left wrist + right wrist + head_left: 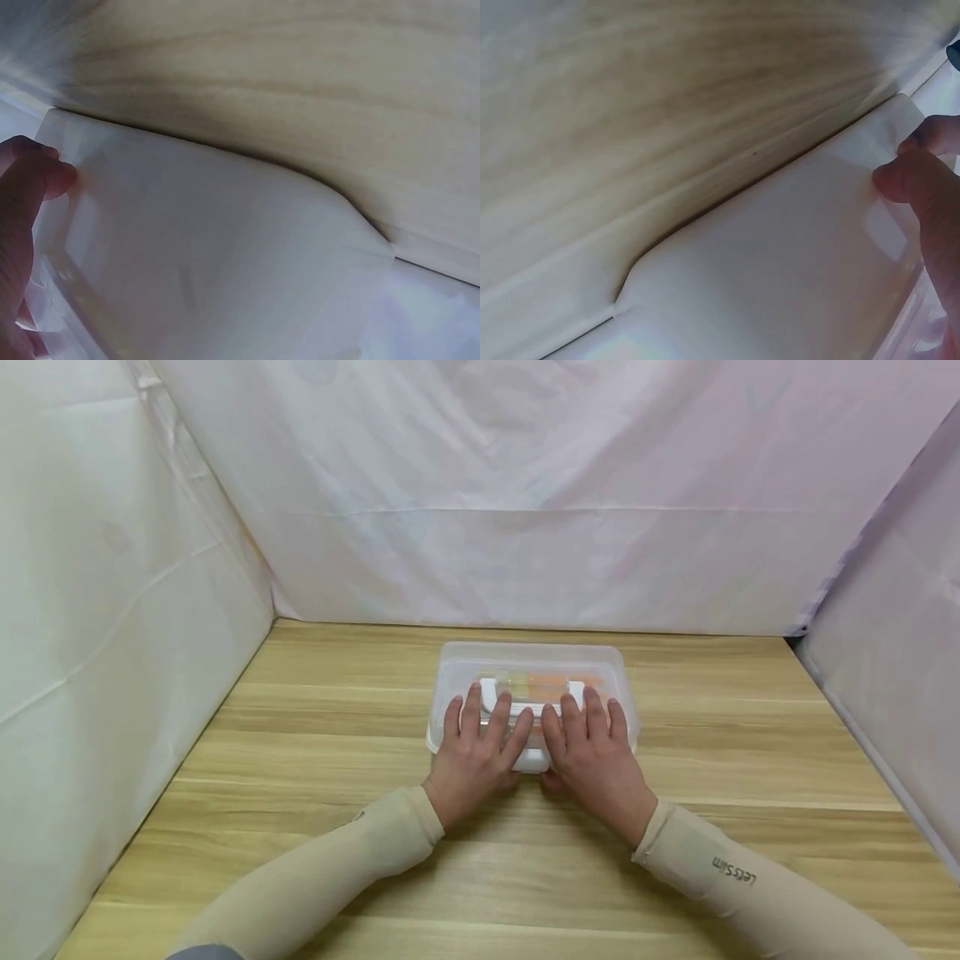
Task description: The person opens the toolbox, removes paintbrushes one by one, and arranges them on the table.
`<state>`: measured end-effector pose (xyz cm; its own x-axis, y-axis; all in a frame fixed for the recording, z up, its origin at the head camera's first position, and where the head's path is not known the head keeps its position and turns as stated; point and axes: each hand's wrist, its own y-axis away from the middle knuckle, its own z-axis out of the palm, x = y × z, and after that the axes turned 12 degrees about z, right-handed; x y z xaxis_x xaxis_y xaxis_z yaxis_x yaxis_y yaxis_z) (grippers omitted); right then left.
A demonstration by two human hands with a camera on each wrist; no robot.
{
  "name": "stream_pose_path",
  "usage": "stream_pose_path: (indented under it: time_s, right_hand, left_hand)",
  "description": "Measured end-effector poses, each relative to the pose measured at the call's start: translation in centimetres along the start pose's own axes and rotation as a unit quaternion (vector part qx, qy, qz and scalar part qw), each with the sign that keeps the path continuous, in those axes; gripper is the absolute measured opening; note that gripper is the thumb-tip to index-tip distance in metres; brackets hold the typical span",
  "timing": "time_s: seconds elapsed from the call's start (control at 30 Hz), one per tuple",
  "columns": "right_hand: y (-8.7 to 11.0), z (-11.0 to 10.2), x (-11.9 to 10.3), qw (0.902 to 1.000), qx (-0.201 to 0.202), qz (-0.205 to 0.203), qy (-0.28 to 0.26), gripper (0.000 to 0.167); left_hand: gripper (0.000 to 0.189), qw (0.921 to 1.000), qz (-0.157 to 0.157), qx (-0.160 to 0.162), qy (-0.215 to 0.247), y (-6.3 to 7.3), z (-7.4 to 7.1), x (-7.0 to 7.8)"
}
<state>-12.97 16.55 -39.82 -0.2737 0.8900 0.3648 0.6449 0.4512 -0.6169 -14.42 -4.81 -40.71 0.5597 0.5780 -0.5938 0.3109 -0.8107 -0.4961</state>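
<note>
Sleeves (322, 872) before translucent box (459, 672); left hand (476, 760) and right hand (597, 764) atop it, fingers spread, thumbs at its near side.

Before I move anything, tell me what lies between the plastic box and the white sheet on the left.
Only bare wooden tabletop lies between the plastic box and the white sheet on the left; the head view shows it.

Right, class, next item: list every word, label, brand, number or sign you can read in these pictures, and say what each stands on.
"Let'sSlim": on the right sleeve, upside down in the head view.
Left sleeve: a small dark mark, partly turned away, too small to read.
Lidded box: no readable text.
</note>
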Motion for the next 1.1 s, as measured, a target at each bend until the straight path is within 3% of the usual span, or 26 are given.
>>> stream_pose_path:
  time_s: [0.4, 0.63, 0.7, 0.87, 1.0, 1.1]
  right_hand:
    - [0.0, -0.3, 0.2, 0.9998, -0.012, -0.002, -0.013, 0.085]
    - [-0.2, -0.9, 0.5, 0.9994, -0.025, -0.008, -0.024, 0.076]
    - [-0.2, -0.9, 0.6, 0.9992, -0.031, -0.006, -0.027, 0.075]
    - [-0.1, -0.7, 0.8, 0.9972, -0.062, -0.007, -0.042, 0.085]
    - [-0.2, -0.6, 1.0, 0.9954, -0.083, -0.01, -0.046, 0.096]
    - [-0.2, -0.4, 1.1, 0.9956, -0.078, -0.011, -0.051, 0.096]
  left_hand:
    - [0.075, 0.9999, -0.002, 0.0, 0.012, -0.1, -0.4, 0.0]
    - [0.054, 0.9986, -0.007, -0.027, 0.044, -0.5, -1.2, -0.4]
    - [0.062, 0.9979, -0.003, -0.043, 0.049, -0.6, -1.3, -0.5]
    - [0.106, 0.9947, 0.0, -0.066, 0.079, -0.5, -1.1, -0.5]
    - [0.116, 0.9928, 0.005, -0.08, 0.088, -0.5, -1.0, -0.6]
    - [0.121, 0.9917, 0.012, -0.093, 0.088, -0.5, -0.9, -0.8]
